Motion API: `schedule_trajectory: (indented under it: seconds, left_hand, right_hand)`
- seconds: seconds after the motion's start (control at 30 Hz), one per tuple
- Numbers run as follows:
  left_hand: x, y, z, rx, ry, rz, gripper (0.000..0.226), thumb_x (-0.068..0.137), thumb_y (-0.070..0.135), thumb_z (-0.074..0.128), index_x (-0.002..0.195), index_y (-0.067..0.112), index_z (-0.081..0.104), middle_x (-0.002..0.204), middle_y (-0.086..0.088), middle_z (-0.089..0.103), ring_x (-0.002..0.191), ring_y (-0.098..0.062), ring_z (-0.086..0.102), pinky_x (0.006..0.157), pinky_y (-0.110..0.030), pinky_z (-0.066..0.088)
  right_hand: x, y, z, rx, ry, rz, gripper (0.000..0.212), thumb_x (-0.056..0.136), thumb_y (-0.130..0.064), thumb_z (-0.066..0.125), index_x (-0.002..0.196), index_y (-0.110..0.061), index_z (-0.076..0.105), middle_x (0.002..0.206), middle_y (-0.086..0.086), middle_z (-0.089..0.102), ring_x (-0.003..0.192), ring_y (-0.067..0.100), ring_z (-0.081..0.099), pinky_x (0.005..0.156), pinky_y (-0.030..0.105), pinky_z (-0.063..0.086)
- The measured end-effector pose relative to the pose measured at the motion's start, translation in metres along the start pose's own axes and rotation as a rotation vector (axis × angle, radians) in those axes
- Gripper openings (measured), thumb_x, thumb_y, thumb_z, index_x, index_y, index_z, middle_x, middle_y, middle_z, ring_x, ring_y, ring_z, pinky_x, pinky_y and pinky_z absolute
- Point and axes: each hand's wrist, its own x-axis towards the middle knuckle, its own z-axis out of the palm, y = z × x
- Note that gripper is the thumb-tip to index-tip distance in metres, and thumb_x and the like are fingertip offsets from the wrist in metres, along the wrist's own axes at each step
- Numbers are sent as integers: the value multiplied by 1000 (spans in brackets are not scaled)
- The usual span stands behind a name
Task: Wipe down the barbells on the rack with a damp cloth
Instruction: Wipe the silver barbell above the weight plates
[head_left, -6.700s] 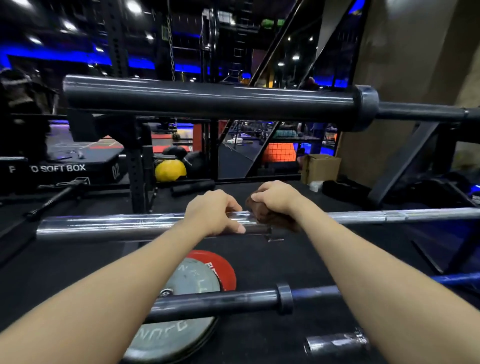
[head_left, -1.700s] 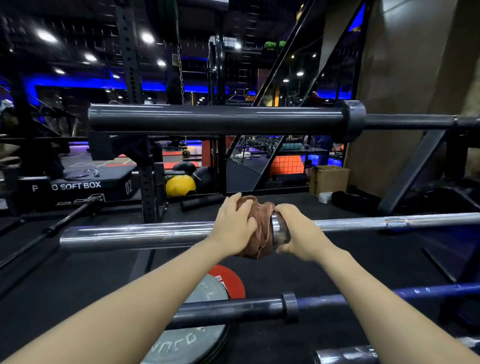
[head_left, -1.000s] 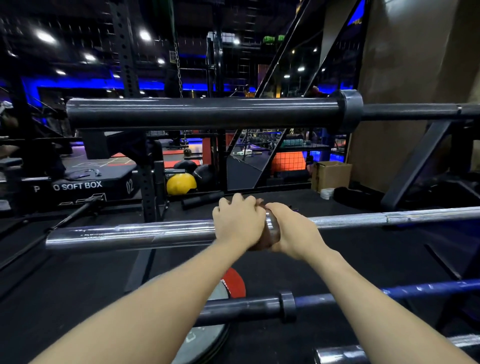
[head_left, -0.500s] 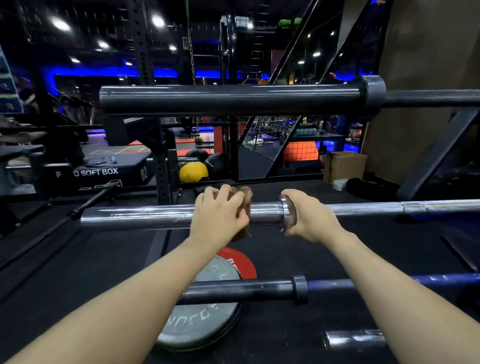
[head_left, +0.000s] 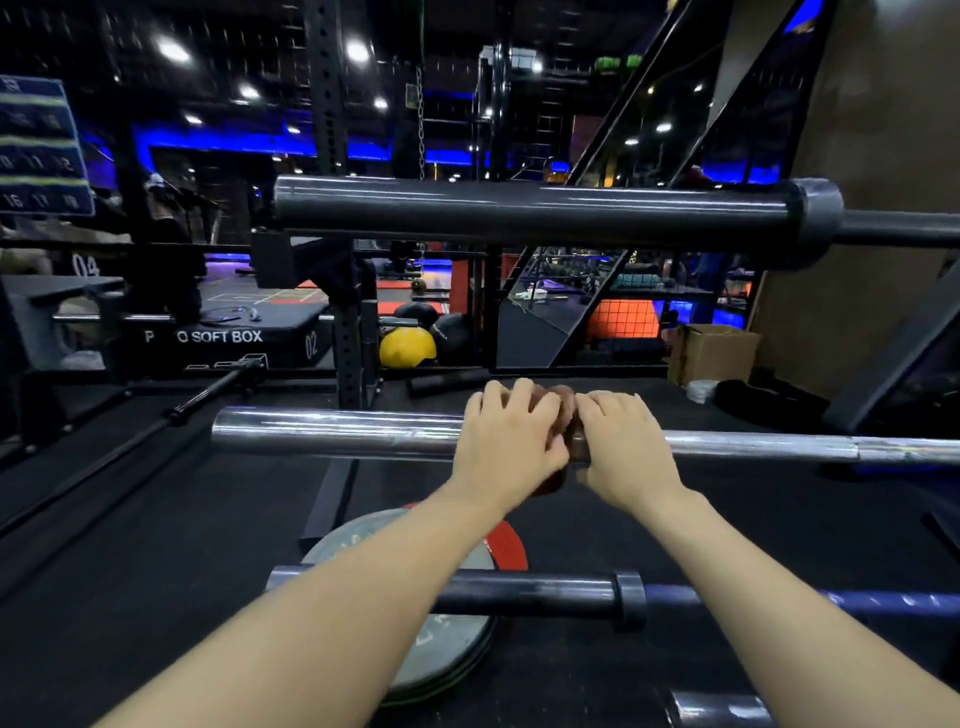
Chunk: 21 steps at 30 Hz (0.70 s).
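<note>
A chrome barbell (head_left: 337, 434) lies across the rack at mid height. My left hand (head_left: 506, 441) wraps a brown cloth (head_left: 563, 410) round its sleeve right beside the collar. My right hand (head_left: 621, 449) grips the thin shaft just right of the collar, touching the cloth. Most of the cloth is hidden under my left hand. A black barbell (head_left: 519, 210) sits on the rack above. Lower down lies a dark barbell (head_left: 535, 592) with a blue shaft.
Grey and red weight plates (head_left: 441, 644) lie on the black floor under the lower bar. A rack upright (head_left: 350, 332) stands behind the chrome sleeve. A yellow ball (head_left: 407, 347), a black soft box (head_left: 223, 338) and a cardboard box (head_left: 714, 353) sit further back.
My left hand has slid the cloth rightward along the chrome sleeve, back up against the collar and my right hand. The right hand has kept its grip on the shaft.
</note>
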Motion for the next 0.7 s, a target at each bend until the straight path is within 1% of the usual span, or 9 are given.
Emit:
schedule_trajectory:
  seconds: [0.07, 0.13, 0.3, 0.4, 0.43, 0.5, 0.53, 0.6, 0.7]
  left_hand:
    - [-5, -26, 0, 15, 13, -48, 33, 68, 39, 42, 78, 19, 66, 82, -3, 60, 72, -29, 53, 63, -34, 42]
    - [-11, -51, -1, 37, 13, -93, 35, 68, 39, 41, 77, 18, 67, 80, -4, 60, 71, -30, 53, 62, -35, 43]
    - [-25, -104, -12, 105, -6, -154, 37, 69, 40, 40, 78, 16, 68, 81, -6, 61, 70, -31, 52, 59, -35, 43]
    - [-35, -128, -19, 143, -20, -193, 35, 69, 39, 44, 79, 16, 69, 81, -6, 60, 70, -31, 51, 59, -35, 42]
    - [-38, -136, -21, 148, -22, -206, 37, 69, 40, 42, 79, 16, 69, 80, -5, 60, 69, -31, 51, 58, -35, 41]
    - [-44, -154, -26, 158, -37, -236, 40, 68, 41, 39, 77, 16, 68, 80, -5, 60, 68, -31, 51, 57, -35, 41]
    - [-47, -164, -28, 163, -38, -251, 41, 68, 41, 39, 78, 15, 69, 81, -6, 60, 68, -31, 51, 58, -35, 41]
    - [-52, -181, -35, 161, -64, -299, 43, 71, 41, 39, 83, 14, 69, 87, -7, 61, 74, -33, 50, 64, -37, 41]
    - [-61, -201, -41, 153, -130, -420, 35, 82, 38, 48, 102, 15, 66, 109, -9, 57, 95, -34, 45, 81, -41, 37]
  right_hand:
    - [6, -13, -2, -14, -18, 0, 73, 80, -35, 71, 140, -12, 35, 139, 3, 42, 129, 23, 37, 113, 33, 22]
    - [13, -29, -4, -13, -21, -24, 67, 83, -34, 69, 138, -12, 37, 137, 4, 43, 126, 24, 39, 108, 30, 27]
    - [29, -78, -5, 3, -46, -110, 55, 81, -37, 71, 126, -15, 47, 127, 3, 50, 117, 25, 45, 98, 32, 33]
    - [37, -106, 4, -7, -47, -119, 47, 81, -31, 71, 120, -15, 48, 123, 3, 51, 114, 25, 47, 98, 32, 34]
    - [39, -113, 6, -11, -46, -108, 43, 83, -28, 69, 117, -15, 48, 121, 3, 52, 113, 25, 48, 95, 32, 35]
    - [42, -121, 8, -25, -43, -78, 34, 85, -22, 65, 114, -15, 47, 118, 4, 53, 111, 24, 49, 81, 30, 36]
    - [44, -123, 8, -36, -41, -69, 32, 86, -20, 63, 113, -15, 47, 117, 4, 53, 110, 24, 49, 76, 30, 35]
    - [46, -122, 7, -52, -49, -61, 31, 87, -19, 62, 114, -16, 46, 116, 3, 53, 111, 24, 49, 72, 30, 36]
    - [45, -121, 6, -56, -78, -42, 32, 88, -20, 61, 115, -17, 44, 117, 1, 51, 113, 22, 47, 71, 29, 34]
